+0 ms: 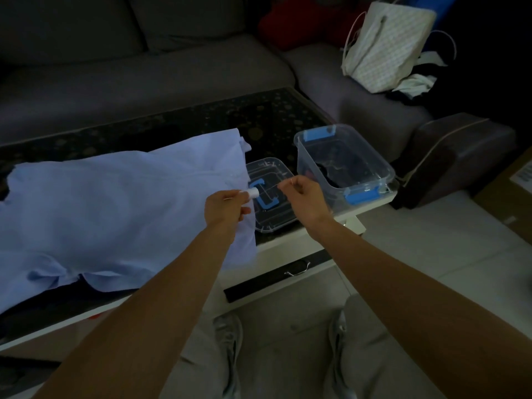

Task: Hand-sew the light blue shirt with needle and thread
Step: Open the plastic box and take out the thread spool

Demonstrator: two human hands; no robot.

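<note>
Head view, dim light: I note the light blue shirt spread flat across the left half of the dark patterned coffee table, its near edge hanging slightly over the white table rim. The left hand is raised over the shirt's right edge and is pinched on a small white thread spool, held between thumb and fingertips. The right hand is just beside it, over the clear container lid; its thumb and forefinger are closed together at what looks like a needle, though it is too fine for me to confirm. A thin thread appears to run between the two hands. The lid, with a blue handle, lies flat on the table, touching the shirt's right edge. To its right stands an open clear plastic box with blue clips, dark contents inside. A grey sofa lies beyond the table, a white patterned bag on it at upper right.
</note>
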